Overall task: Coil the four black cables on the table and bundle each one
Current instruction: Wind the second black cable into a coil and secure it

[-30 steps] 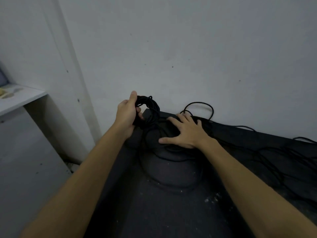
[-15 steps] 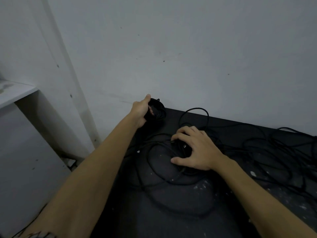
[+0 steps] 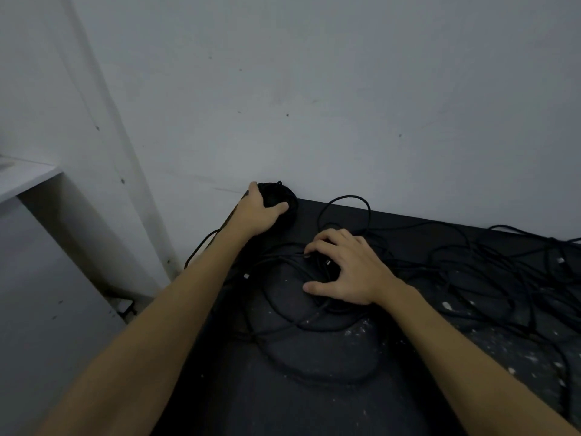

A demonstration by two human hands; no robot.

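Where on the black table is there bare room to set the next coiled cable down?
Bare: the near table below the loose loop between the forearms, and the back strip right of the coiled bundle held by the left hand. Crowded: under the right hand and rightward, where tangled cables sprawl.

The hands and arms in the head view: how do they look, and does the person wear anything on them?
Both forearms are bare as far as the frame shows; no sleeves are visible. The left hand and the right hand carry no gloves, and no rings show on the visible fingers. No watch or band shows on either wrist here. The light is dim, so small marks cannot be told.
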